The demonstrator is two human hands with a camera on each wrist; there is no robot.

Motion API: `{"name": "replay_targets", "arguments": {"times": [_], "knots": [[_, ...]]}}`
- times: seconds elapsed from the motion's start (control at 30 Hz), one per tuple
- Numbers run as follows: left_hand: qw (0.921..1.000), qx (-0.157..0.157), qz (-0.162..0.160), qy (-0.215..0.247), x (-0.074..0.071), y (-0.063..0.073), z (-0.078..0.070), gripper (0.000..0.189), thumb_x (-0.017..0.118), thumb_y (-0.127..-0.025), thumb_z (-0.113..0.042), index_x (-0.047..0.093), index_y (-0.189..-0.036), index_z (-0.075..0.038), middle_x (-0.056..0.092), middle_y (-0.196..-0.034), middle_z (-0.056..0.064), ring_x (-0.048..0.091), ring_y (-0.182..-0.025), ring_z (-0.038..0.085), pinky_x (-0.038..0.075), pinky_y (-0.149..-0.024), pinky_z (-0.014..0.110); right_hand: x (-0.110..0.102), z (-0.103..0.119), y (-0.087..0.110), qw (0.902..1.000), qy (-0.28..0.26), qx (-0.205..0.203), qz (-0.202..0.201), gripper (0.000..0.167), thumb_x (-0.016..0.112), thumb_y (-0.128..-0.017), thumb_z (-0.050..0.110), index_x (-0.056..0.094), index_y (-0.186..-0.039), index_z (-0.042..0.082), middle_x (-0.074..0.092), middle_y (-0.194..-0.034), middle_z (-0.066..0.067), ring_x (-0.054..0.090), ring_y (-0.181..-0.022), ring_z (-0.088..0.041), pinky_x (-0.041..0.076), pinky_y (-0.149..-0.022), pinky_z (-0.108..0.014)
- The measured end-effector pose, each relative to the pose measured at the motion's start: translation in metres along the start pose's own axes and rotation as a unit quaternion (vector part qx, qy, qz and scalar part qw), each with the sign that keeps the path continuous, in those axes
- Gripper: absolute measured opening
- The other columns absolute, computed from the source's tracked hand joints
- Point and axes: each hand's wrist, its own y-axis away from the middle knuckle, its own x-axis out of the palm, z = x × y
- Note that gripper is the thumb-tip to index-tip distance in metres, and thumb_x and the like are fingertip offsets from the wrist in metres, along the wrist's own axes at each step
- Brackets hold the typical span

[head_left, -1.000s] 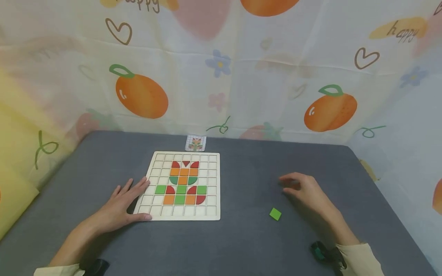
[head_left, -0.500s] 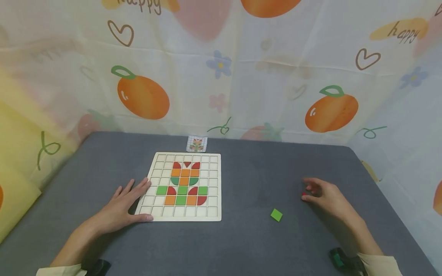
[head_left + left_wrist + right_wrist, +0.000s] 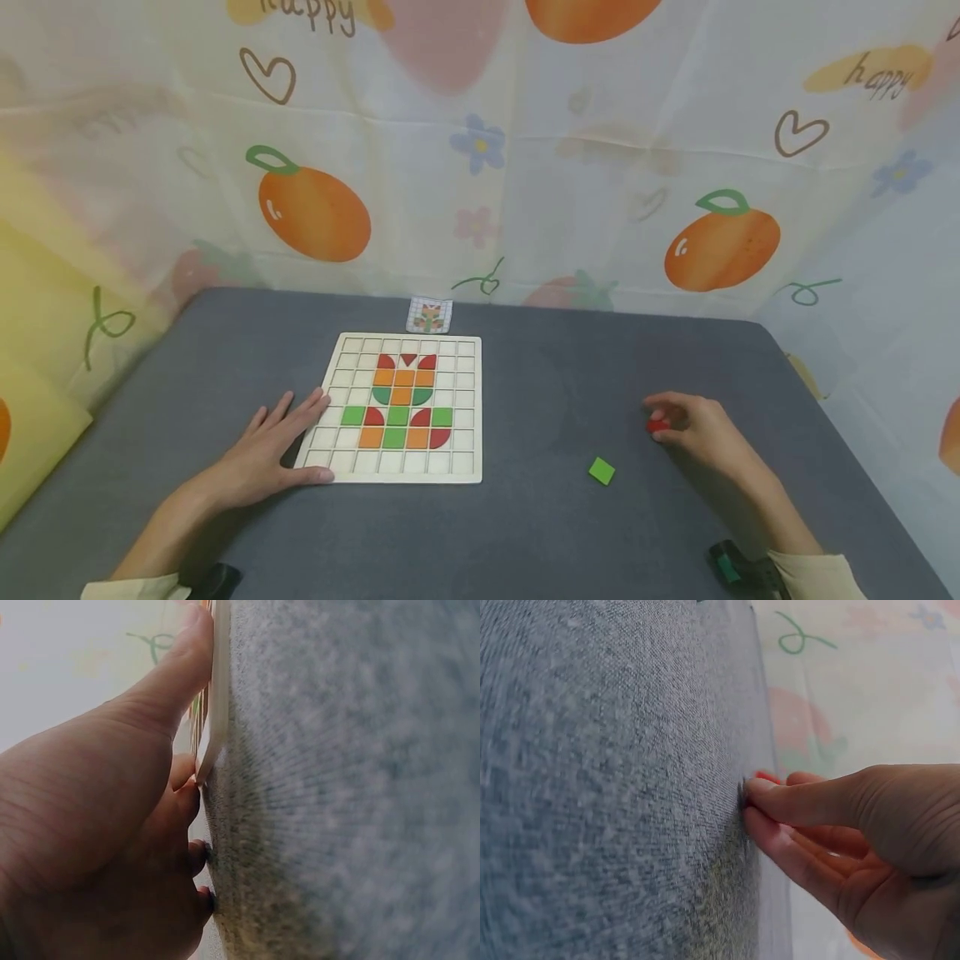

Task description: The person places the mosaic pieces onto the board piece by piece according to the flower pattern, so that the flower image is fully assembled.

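Note:
My left hand [image 3: 258, 458] rests at the left edge of a white grid board [image 3: 465, 400], thumb on its near left corner and fingers spread along its side. Set into the board are red, orange and green tiles that form a tulip-like figure. Off to the right, my right hand [image 3: 701, 429] pinches a small red tile [image 3: 657, 426] between thumb and fingers, low over the table. In the right wrist view only a sliver of the red tile [image 3: 767, 778] shows past the thumb. A green square tile [image 3: 602, 471] lies on the table between board and right hand.
A small pattern card [image 3: 429, 316] with a similar tulip lies just behind the board. The grey table [image 3: 555, 375] runs back to a fruit-print curtain [image 3: 577, 192], which also hangs at both sides.
My right hand has moved right from its spot behind the green tile and has picked up the red tile, then shifted slightly back left. The left hand stays on the board.

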Motion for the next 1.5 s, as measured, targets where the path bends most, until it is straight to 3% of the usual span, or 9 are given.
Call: {"name": "replay_targets", "arguments": {"times": [0.3, 0.43, 0.87, 1.07, 1.5], "knots": [[1.0000, -0.008, 0.003, 0.003, 0.001, 0.001, -0.001, 0.108, 0.073, -0.074, -0.063, 0.027, -0.155, -0.009, 0.018, -0.161, 0.017, 0.003, -0.145, 0.052, 0.000, -0.110, 0.069, 0.003, 0.007, -0.010, 0.9993, -0.026, -0.026, 0.000, 0.036, 0.069, -0.087, -0.004, 0.065, -0.122, 0.000, 0.074, -0.099, -0.008, 0.072, -0.088, -0.024, 0.058, -0.075, -0.037], [1.0000, -0.001, -0.001, 0.006, 0.001, 0.001, -0.001, 0.107, 0.073, -0.074, -0.063, 0.028, -0.155, -0.009, 0.019, -0.161, 0.017, 0.003, -0.145, 0.052, 0.000, -0.110, 0.069, 0.006, 0.013, -0.018, 0.9988, -0.040, -0.029, -0.002, 0.036, 0.070, -0.087, -0.003, 0.064, -0.122, -0.001, 0.073, -0.099, -0.011, 0.072, -0.088, -0.026, 0.059, -0.072, -0.036], [1.0000, 0.000, -0.006, 0.002, -0.002, 0.004, 0.000, 0.107, 0.074, -0.075, -0.061, 0.028, -0.155, -0.008, 0.019, -0.161, 0.018, 0.004, -0.144, 0.053, 0.000, -0.109, 0.069, 0.023, 0.047, -0.051, 0.9961, -0.075, -0.043, 0.016, 0.035, 0.073, -0.085, 0.000, 0.066, -0.120, 0.000, 0.072, -0.094, -0.006, 0.071, -0.087, -0.021, 0.058, -0.075, -0.032], [1.0000, -0.001, -0.002, 0.001, -0.001, 0.001, -0.002, 0.108, 0.074, -0.074, -0.063, 0.028, -0.155, -0.008, 0.019, -0.161, 0.018, 0.004, -0.144, 0.053, 0.000, -0.109, 0.070, 0.033, 0.060, -0.060, 0.9915, -0.098, -0.069, 0.050, 0.035, 0.070, -0.089, 0.002, 0.065, -0.124, 0.003, 0.070, -0.102, -0.006, 0.069, -0.094, -0.022, 0.057, -0.080, -0.033], [1.0000, -0.001, -0.004, 0.005, 0.000, 0.002, -0.001, 0.107, 0.073, -0.075, -0.062, 0.028, -0.155, -0.009, 0.019, -0.161, 0.018, 0.004, -0.144, 0.053, 0.000, -0.109, 0.070, 0.058, 0.099, -0.088, 0.9862, -0.096, -0.100, 0.090, 0.037, 0.072, -0.089, 0.008, 0.064, -0.126, 0.007, 0.072, -0.098, 0.002, 0.067, -0.089, -0.014, 0.055, -0.079, -0.030]]}}
